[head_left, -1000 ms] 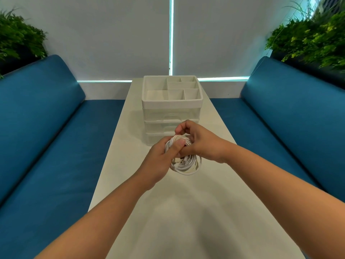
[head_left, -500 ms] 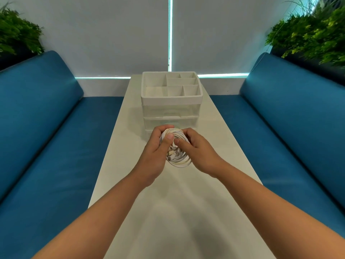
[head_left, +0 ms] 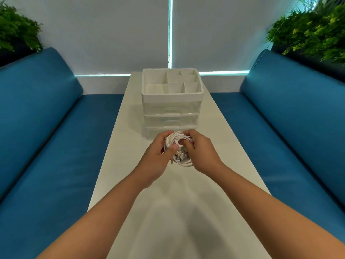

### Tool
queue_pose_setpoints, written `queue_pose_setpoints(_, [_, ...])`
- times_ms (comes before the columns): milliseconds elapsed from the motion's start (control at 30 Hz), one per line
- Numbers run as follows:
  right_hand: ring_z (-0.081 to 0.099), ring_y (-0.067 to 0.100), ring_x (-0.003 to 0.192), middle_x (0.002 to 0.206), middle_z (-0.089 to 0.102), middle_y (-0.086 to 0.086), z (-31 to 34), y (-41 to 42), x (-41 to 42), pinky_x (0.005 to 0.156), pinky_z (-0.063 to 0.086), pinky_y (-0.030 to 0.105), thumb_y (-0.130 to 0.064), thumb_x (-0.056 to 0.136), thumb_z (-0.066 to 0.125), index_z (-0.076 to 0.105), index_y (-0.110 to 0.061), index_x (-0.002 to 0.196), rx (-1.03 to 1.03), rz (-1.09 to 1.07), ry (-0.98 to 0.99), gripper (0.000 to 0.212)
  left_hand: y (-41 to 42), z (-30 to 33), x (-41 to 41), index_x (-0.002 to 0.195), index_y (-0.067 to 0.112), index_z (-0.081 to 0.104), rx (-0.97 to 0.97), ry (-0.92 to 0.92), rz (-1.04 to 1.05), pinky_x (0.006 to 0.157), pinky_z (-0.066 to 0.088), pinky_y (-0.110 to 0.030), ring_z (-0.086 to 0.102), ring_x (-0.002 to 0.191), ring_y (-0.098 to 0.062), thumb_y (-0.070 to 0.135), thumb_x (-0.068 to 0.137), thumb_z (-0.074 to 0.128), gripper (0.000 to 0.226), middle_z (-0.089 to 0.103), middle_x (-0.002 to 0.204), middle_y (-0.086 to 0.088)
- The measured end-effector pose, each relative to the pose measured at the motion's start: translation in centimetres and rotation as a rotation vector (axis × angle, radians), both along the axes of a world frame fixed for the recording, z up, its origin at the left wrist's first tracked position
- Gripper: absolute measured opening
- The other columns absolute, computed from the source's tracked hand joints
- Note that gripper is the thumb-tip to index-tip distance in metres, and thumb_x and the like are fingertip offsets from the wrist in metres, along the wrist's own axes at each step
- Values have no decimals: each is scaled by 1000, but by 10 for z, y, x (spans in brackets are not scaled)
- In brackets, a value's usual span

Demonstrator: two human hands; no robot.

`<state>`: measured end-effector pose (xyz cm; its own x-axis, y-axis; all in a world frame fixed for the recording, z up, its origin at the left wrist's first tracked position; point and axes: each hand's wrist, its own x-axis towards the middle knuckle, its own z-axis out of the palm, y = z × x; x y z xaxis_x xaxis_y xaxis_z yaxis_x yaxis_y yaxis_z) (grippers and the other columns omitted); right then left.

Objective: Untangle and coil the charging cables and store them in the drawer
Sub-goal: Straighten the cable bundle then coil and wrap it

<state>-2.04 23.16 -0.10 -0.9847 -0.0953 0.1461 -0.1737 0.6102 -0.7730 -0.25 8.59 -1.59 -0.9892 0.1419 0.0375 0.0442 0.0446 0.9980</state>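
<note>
The white charging cables (head_left: 177, 148) were wound into a single round coil held between both hands, just above the table. The coil had no real long axis; its opening faced roughly up and toward the camera, and the plug ends sat bunched in the lower middle of the ring, too small to tell which way they pointed. The left hand (head_left: 158, 159) gripped the coil's left side, thumb pressed over the strands and fingers curled behind. The right hand (head_left: 200, 156) closed on the right side, fingertips hooked into the loop.

Just beyond the hands stood a drawer organizer (head_left: 171, 105) with clear drawers stacked under a white tray top split into compartments; all the drawers looked pushed in, the lowest partly hidden by the knuckles.

A long white table (head_left: 168, 212) ran beneath and beyond the hands. Blue benches (head_left: 56, 137) flanked it on either side, with green plants (head_left: 313, 34) behind them and pale blinds (head_left: 112, 34) on the far wall.
</note>
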Motion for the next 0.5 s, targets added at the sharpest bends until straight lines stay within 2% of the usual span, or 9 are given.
queue_pose_setpoints(67, [60, 7, 76, 93, 66, -4, 1, 2, -2, 62, 42, 7, -18, 95, 55, 64, -14, 116, -47, 17, -24, 23, -2, -2, -1, 131, 25, 53, -8, -31, -5, 100, 50, -42, 63, 113, -18, 15, 99, 55, 34, 67, 121, 4])
queue_pose_setpoints(167, [66, 8, 87, 103, 70, -4, 4, 1, -2, 77, 49, 22, -22, 92, 61, 63, -18, 121, -276, 86, -114, 30, 0, 0, -1, 129, 25, 56, 83, -52, 38, 91, 55, -32, 65, 110, -15, 12, 101, 50, 32, 68, 118, 3])
queue_pose_setpoints(200, [65, 7, 95, 111, 67, -5, 5, 0, 1, 82, 49, 22, -26, 92, 62, 56, -20, 128, -332, 121, -148, 37, 2, 1, -1, 130, 25, 55, 127, -65, 60, 88, 56, -28, 65, 109, -13, 12, 102, 48, 32, 68, 118, 3])
queue_pose_setpoints(267, [59, 1, 105, 121, 58, -12, 3, -5, 8, 87, 45, 13, -35, 93, 59, 37, -26, 142, -381, 165, -183, 55, 3, 2, -2, 132, 24, 54, 193, -87, 101, 86, 56, -26, 65, 110, -11, 13, 103, 45, 33, 67, 120, 3])
queue_pose_setpoints(333, [56, -7, 102, 116, 54, -20, -3, -8, 13, 83, 42, 4, -37, 95, 55, 29, -26, 146, -385, 141, -138, 59, 4, 3, -2, 134, 23, 53, 214, -93, 107, 89, 55, -28, 64, 110, -11, 12, 104, 42, 34, 66, 122, 1])
queue_pose_setpoints(400, [56, -11, 93, 107, 55, -23, -5, -8, 11, 75, 42, 0, -36, 97, 51, 37, -21, 140, -410, 60, -93, 48, 6, 4, -1, 134, 22, 52, 231, -101, 90, 92, 55, -34, 64, 112, -15, 11, 104, 41, 34, 66, 123, -2])
queue_pose_setpoints(500, [60, -8, 79, 97, 64, -11, -5, -5, 2, 66, 44, 5, -35, 98, 48, 57, -15, 119, -408, 39, -49, 30, 6, 7, 1, 134, 21, 52, 241, -92, 60, 94, 54, -39, 64, 113, -19, 11, 104, 40, 34, 65, 124, -3])
